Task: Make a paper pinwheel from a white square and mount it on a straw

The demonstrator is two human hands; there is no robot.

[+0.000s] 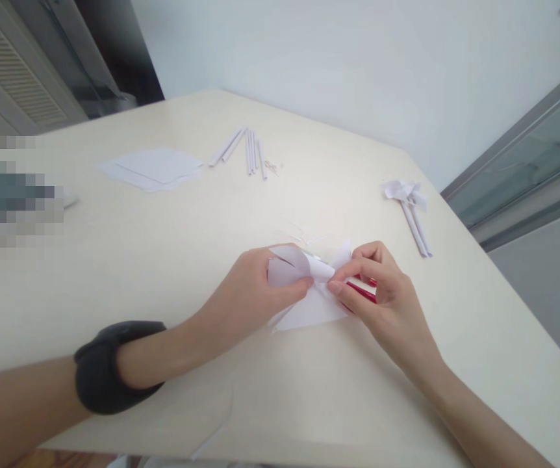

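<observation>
A white sheet of paper (287, 263) with a cut slit is curled up between my hands, above the table. My left hand (253, 286) wraps round its curled left side, thumb in front. At the middle of the sheet, my right hand (390, 286) pinches the paper between thumb and fingertips. A flat white part (312, 315) spreads below the hands; whether it is the same sheet I cannot tell. Red-handled scissors (362, 294) lie under my right hand, their blades mostly hidden by paper. A black band (114, 367) circles my left wrist.
Two paper pinwheels on rolled sticks (414, 224) lie at the right. Several rolled paper sticks (251, 153) lie at the back, beside small wire-like bits (271, 168). White sheets (158, 169) are stacked back left. Thin paper strips (304, 235) lie just beyond my hands.
</observation>
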